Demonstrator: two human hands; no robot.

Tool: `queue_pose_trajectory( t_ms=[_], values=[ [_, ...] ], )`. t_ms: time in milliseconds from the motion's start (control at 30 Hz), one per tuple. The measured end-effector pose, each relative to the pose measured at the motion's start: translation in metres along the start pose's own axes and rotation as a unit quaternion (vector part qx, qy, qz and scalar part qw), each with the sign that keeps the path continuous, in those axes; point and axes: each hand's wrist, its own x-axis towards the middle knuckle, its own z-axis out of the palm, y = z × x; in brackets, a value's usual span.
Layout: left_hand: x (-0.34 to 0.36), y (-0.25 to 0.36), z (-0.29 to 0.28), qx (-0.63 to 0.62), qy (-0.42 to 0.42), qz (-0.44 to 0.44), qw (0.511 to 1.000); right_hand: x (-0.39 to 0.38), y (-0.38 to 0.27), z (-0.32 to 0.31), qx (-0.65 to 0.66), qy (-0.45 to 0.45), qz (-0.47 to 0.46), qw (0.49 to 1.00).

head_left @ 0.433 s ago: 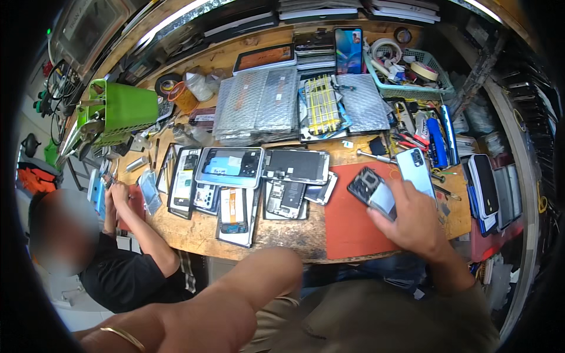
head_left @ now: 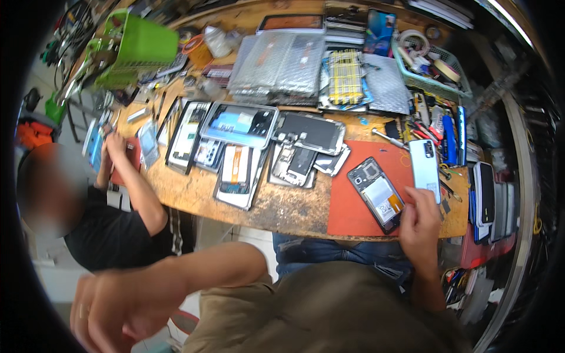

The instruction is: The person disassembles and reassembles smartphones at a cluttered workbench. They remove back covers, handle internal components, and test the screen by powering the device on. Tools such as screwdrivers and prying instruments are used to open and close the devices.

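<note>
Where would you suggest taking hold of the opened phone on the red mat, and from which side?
I'd grip the opened phone by its long edges, from the right, where the right hand is. It lies slanted on the red mat, its orange strip exposed, so an edge grip should avoid that.

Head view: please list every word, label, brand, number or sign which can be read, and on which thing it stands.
I do not copy printed words or brands; I only tell where marks show.
Opened phone on the red mat: dark marks on its pale battery, too small to read.
Bubble-wrapped packets: orange marks, blurred.
No sign is clear enough to read surely.
</note>
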Motion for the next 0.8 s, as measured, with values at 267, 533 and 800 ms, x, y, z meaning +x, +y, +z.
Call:
queue_pose_trajectory(
  t_ms=[267, 533, 800],
  values=[
    [-0.138, 0.085, -0.005, 0.477, 0.111, -0.554, 0.673, -0.026, -0.004, -0.016, 0.207, -0.029, 0.006, 0.978],
    [-0.170, 0.144, -0.022, 0.602, 0.228, -0.538, 0.544, -0.029, -0.033, 0.078, 0.464, -0.115, 0.081, 0.875],
    [-0.133, 0.115, -0.179, 0.711, 0.114, -0.479, 0.502, -0.034, -0.021, 0.115, 0.469, -0.151, -0.032, 0.870]
  ],
)
